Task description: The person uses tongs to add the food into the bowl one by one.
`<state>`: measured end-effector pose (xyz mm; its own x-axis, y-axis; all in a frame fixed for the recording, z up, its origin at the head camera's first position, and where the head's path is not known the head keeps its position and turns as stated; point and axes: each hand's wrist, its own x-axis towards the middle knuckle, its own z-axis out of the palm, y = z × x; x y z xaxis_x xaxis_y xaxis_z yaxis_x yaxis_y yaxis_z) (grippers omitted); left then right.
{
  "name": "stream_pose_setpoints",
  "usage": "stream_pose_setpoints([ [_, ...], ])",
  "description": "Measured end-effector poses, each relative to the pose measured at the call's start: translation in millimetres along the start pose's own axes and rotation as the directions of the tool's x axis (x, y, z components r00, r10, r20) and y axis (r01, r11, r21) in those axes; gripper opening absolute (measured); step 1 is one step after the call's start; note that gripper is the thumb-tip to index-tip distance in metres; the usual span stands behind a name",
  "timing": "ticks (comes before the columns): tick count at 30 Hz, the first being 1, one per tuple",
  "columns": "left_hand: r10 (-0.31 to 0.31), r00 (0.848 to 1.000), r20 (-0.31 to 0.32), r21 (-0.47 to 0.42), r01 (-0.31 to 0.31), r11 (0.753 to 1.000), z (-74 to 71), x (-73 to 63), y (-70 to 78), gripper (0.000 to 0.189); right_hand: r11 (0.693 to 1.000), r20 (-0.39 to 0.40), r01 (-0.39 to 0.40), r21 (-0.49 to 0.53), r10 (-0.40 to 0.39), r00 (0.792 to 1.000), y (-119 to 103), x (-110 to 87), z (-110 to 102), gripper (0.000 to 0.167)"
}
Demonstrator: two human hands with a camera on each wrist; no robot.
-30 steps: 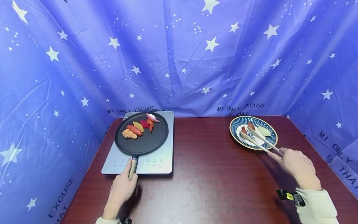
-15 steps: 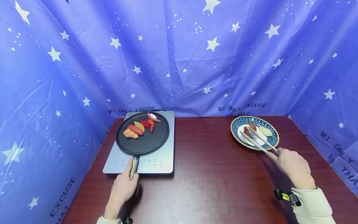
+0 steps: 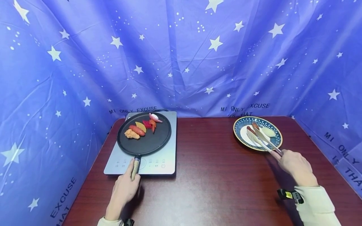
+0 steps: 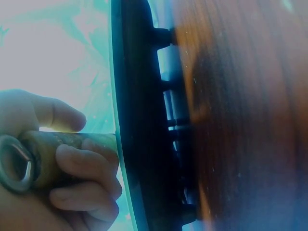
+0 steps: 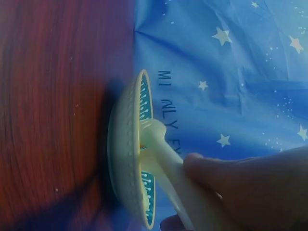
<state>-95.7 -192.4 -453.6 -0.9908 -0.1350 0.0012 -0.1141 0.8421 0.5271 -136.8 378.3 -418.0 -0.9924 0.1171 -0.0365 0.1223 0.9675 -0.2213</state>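
My left hand (image 3: 123,190) grips the handle (image 3: 135,171) of a flat black pan (image 3: 150,145); the left wrist view shows the fingers curled round this handle (image 4: 45,159). Toy-like food lies in the pan, including a sausage (image 3: 137,130), a fried chunk (image 3: 131,134) and a yellow wedge (image 3: 140,126). At the right, my right hand (image 3: 297,165) holds tongs (image 3: 266,142) with their tips inside a blue-patterned plate (image 3: 238,134). Two brown pieces, one a dark red-brown piece (image 3: 250,129), lie at the tips, partly hidden. Beside them is a pale oval slice (image 3: 268,132).
The pan sits on a silver induction cooker (image 3: 167,163) at the left of the dark red table (image 3: 203,163). A blue star-patterned curtain (image 3: 181,62) hangs behind the table and along both sides.
The tongs' tips have shifted a little right across the plate, and their arms have come nearer together around the brown pieces. My left hand and the pan stay put.
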Motion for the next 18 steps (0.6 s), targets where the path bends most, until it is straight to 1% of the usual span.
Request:
stream_pose_setpoints([
  [3,-0.001,1.0,0.003,0.0,0.001,1.0,0.4,0.8,0.0,0.069,1.0,0.065,-0.015,-0.004,0.015,0.998,2.6,3.8,-1.7,0.07],
  [6,-0.006,1.0,0.007,-0.002,0.006,1.0,0.7,1.3,-0.1,0.069,1.0,0.085,-0.017,-0.007,0.017,0.996,4.5,6.1,-2.0,0.072],
  [11,-0.006,1.0,0.008,-0.006,0.006,1.0,0.4,1.7,0.4,0.069,1.0,0.041,0.015,-0.027,-0.014,0.999,5.7,8.1,-2.0,0.071],
  [18,-0.013,1.0,0.007,-0.005,0.013,1.0,-0.7,0.9,0.4,0.069,0.997,-0.001,0.062,-0.045,-0.062,0.998,6.9,7.8,0.7,0.061],
])
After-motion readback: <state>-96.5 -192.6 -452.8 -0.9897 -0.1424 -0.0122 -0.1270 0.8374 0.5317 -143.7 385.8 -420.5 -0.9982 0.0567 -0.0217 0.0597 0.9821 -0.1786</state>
